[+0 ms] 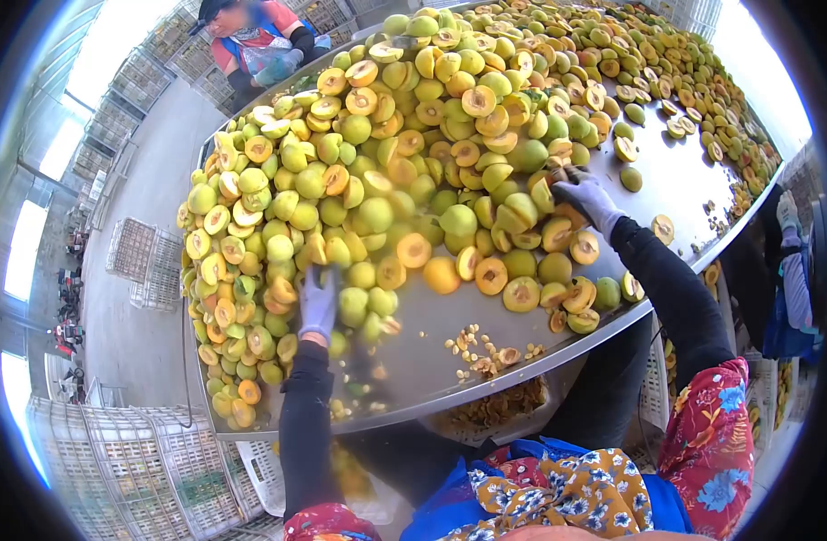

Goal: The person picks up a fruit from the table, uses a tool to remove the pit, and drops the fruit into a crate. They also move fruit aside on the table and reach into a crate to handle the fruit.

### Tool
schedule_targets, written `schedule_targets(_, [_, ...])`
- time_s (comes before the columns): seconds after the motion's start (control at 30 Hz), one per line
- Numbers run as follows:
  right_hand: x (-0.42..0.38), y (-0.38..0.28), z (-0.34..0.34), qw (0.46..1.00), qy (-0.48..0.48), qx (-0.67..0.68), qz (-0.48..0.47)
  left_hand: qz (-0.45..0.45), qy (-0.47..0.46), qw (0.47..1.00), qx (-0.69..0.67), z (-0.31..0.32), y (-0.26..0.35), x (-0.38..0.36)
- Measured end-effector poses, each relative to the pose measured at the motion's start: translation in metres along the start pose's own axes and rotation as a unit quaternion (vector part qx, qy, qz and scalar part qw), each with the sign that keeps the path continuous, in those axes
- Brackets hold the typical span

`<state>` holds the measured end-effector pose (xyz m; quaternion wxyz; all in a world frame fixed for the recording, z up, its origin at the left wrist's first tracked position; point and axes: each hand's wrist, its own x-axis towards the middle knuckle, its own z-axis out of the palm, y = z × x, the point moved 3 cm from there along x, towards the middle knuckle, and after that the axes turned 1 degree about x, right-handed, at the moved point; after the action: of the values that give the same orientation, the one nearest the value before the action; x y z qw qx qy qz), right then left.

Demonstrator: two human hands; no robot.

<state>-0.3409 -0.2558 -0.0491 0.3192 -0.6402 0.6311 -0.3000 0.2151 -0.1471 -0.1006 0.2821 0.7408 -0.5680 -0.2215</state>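
Observation:
A large heap of yellow-green apricot-like fruit (368,216), whole and halved, covers much of the metal table (413,361). My left hand (319,305), in a pale purple glove, reaches into the near left side of the heap. Its fingers look apart against the fruit, with the tips partly hidden. On the right of the heap, my right hand (592,200), also gloved and with dark-stained fingertips, curls against a fruit half (541,195). Several cut halves with brownish hollows (521,294) lie between the hands, close to the table's front edge.
Loose pale stones (467,347) and scraps lie near the front edge. Beneath it sits a container of brown scraps (503,403). Crates (152,451) stand at the lower left. One person (265,45) is across the table; another person's sleeve (796,288) shows at right.

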Motion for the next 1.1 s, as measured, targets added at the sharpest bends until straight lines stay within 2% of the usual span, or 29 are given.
schedule_targets(0.03, [0.001, 0.003, 0.014, 0.999, -0.034, -0.022, -0.022, 0.064, -0.025, 0.97, 0.234, 0.027, -0.011, -0.004])
schedule_targets(0.07, [-0.007, -0.015, 0.026, 0.992, -0.103, -0.027, -0.062, 0.01, 0.007, 0.98, 0.197, 0.029, 0.046, -0.027])
schedule_targets(0.1, [-0.02, -0.026, 0.043, 0.986, -0.145, -0.035, -0.078, -0.007, -0.099, 0.984, 0.151, 0.024, 0.087, -0.04])
schedule_targets(0.17, [-0.041, -0.038, 0.076, 0.975, -0.197, -0.053, -0.088, 0.096, -0.193, 0.971, 0.107, 0.047, 0.092, -0.06])
schedule_targets(0.23, [-0.068, -0.076, 0.079, 0.953, -0.273, -0.067, -0.117, 0.292, -0.27, 0.912, 0.101, 0.057, 0.094, -0.081])
schedule_targets(0.27, [-0.075, -0.094, 0.072, 0.944, -0.285, -0.04, -0.158, 0.258, -0.307, 0.911, 0.094, 0.043, 0.106, -0.08])
schedule_targets(0.33, [-0.066, -0.103, 0.054, 0.949, -0.271, -0.036, -0.158, 0.187, -0.384, 0.901, 0.077, 0.0, 0.142, -0.067])
schedule_targets(0.37, [-0.057, -0.109, 0.044, 0.952, -0.262, -0.034, -0.156, 0.215, -0.302, 0.926, 0.069, -0.006, 0.135, -0.044])
schedule_targets(0.4, [-0.044, -0.117, 0.032, 0.968, -0.216, -0.033, -0.125, 0.278, -0.144, 0.941, 0.13, -0.013, 0.132, -0.021])
schedule_targets(0.43, [-0.029, -0.131, 0.016, 0.973, -0.147, -0.066, -0.168, 0.264, -0.057, 0.95, 0.157, -0.019, 0.145, 0.004])
schedule_targets(0.47, [-0.003, -0.117, 0.008, 0.97, -0.053, -0.072, -0.227, 0.248, 0.031, 0.951, 0.184, -0.03, 0.165, 0.031])
schedule_targets(0.5, [0.016, -0.123, -0.001, 0.969, 0.013, -0.077, -0.235, 0.189, 0.02, 0.958, 0.214, -0.038, 0.188, 0.052])
schedule_targets(0.53, [0.049, -0.109, -0.005, 0.972, 0.015, -0.095, -0.215, 0.182, 0.017, 0.948, 0.259, -0.033, 0.191, 0.084])
schedule_targets(0.57, [0.074, -0.106, -0.005, 0.979, 0.01, -0.112, -0.167, 0.137, 0.019, 0.939, 0.316, -0.022, 0.188, 0.106])
schedule_targets(0.6, [0.096, -0.099, 0.001, 0.972, 0.027, -0.134, -0.191, 0.092, 0.018, 0.923, 0.373, -0.008, 0.19, 0.119])
schedule_targets(0.63, [0.108, -0.092, 0.013, 0.964, 0.044, -0.156, -0.212, 0.047, 0.008, 0.926, 0.375, 0.004, 0.196, 0.123])
schedule_targets(0.7, [0.114, -0.081, 0.044, 0.967, 0.032, -0.143, -0.207, 0.022, -0.073, 0.921, 0.381, 0.029, 0.201, 0.121])
schedule_targets(0.73, [0.101, -0.099, 0.047, 0.976, 0.005, -0.138, -0.17, 0.044, -0.156, 0.904, 0.395, 0.039, 0.195, 0.124])
schedule_targets(0.77, [0.093, -0.101, 0.052, 0.976, -0.032, -0.116, -0.18, 0.09, -0.075, 0.924, 0.364, 0.043, 0.188, 0.11])
schedule_targets(0.83, [0.076, -0.109, 0.054, 0.972, -0.093, -0.072, -0.201, 0.086, -0.095, 0.955, 0.268, 0.038, 0.177, 0.096])
schedule_targets(0.9, [0.05, -0.108, 0.064, 0.968, -0.148, -0.102, -0.178, 0.056, -0.212, 0.959, 0.179, 0.026, 0.183, 0.069])
schedule_targets(0.97, [0.031, -0.105, 0.084, 0.948, -0.21, -0.119, -0.21, 0.079, -0.232, 0.952, 0.183, 0.037, 0.161, 0.046])
schedule_targets(1.03, [0.019, -0.111, 0.085, 0.946, -0.233, -0.101, -0.201, 0.102, -0.178, 0.961, 0.186, 0.037, 0.139, 0.02])
schedule_targets(1.1, [0.0, -0.119, 0.088, 0.941, -0.258, -0.089, -0.2, 0.159, -0.195, 0.946, 0.204, 0.032, 0.118, -0.003])
